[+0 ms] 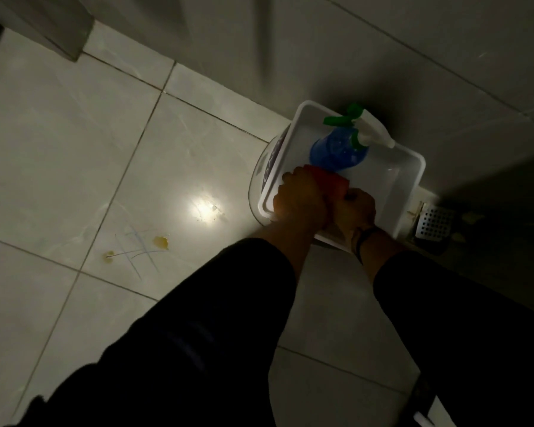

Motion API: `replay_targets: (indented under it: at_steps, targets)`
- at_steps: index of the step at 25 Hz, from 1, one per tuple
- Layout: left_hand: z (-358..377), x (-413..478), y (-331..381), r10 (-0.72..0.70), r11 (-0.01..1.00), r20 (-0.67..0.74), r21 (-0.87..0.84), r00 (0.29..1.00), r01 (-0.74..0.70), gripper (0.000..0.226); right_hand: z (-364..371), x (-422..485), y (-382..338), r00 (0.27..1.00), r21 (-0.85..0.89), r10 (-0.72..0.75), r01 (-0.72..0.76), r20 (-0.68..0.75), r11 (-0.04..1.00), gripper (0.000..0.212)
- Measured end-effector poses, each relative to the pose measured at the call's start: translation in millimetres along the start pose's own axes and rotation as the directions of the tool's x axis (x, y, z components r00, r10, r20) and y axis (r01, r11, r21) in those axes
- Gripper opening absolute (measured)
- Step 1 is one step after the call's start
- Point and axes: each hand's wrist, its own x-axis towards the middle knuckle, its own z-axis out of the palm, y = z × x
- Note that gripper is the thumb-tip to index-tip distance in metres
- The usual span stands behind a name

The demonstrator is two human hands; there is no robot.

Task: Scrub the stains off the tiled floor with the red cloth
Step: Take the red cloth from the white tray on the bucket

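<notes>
A red cloth [332, 181] is bunched between my two hands over a white rectangular basin [410, 177]. My left hand [301, 200] grips its near end and my right hand [356, 209] grips the other end, fists close together. On the pale tiled floor [59, 149] to the left lie yellow-brown stains [161, 241], a smaller spot [108, 255], and blue pen-like scribbles [139, 251]. Specks of dirt sit in a bright light patch [205, 208].
A blue spray bottle [336, 149] with a green and white trigger head lies in the basin. The basin rests on a round white container [259, 180] against the wall. A metal floor drain [433, 224] is at the right. My dark sleeves fill the foreground.
</notes>
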Motion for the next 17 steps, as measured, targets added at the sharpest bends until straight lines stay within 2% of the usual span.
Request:
replay_targets:
  at_steps: [2,4,6,8,10,12,13,15,17]
  targets:
    - [-11,-16,-4,0.055,0.987,-0.074,-0.147,0.996,-0.065,0.040,-6,-20,-3,1.000,0.196,-0.010,0.015,-0.024,0.981,0.003]
    - [-22,-41,-15,0.105,0.929,-0.111,-0.344,0.988,-0.137,0.038,-12,-47,-7,1.000,0.357,0.024,-0.024,0.005,0.934,0.012]
    - [-40,-65,-42,0.065,0.827,-0.100,-0.551,0.993,-0.110,0.039,-11,-80,-15,0.986,0.427,0.027,-0.097,0.166,0.899,0.034]
    - [-62,-83,-79,-0.005,0.726,-0.039,-0.688,0.999,-0.024,0.035,-5,-114,-22,0.900,0.440,-0.004,-0.210,0.436,0.873,0.059]
    - [-82,-102,-126,-0.028,0.647,0.026,-0.762,0.999,0.038,0.034,10,-149,-29,0.719,0.382,-0.023,-0.342,0.695,0.858,0.069]
    - [-95,-121,-170,-0.038,0.588,0.026,-0.807,0.999,0.044,0.043,33,-176,-31,0.570,0.269,-0.012,-0.370,0.822,0.889,0.064]
    - [-99,-130,-196,-0.052,0.560,0.009,-0.827,0.999,0.036,0.046,51,-189,-29,0.530,0.203,0.029,-0.374,0.847,0.905,0.061]
    - [-98,-139,-252,-0.097,0.495,-0.013,-0.868,0.995,0.037,0.041,97,-208,-20,0.533,0.072,0.164,-0.394,0.830,0.916,0.062]
    - [-85,-139,-314,-0.231,0.479,-0.037,-0.874,0.972,0.081,0.037,151,-216,-6,0.585,-0.034,0.257,-0.364,0.770,0.931,0.061]
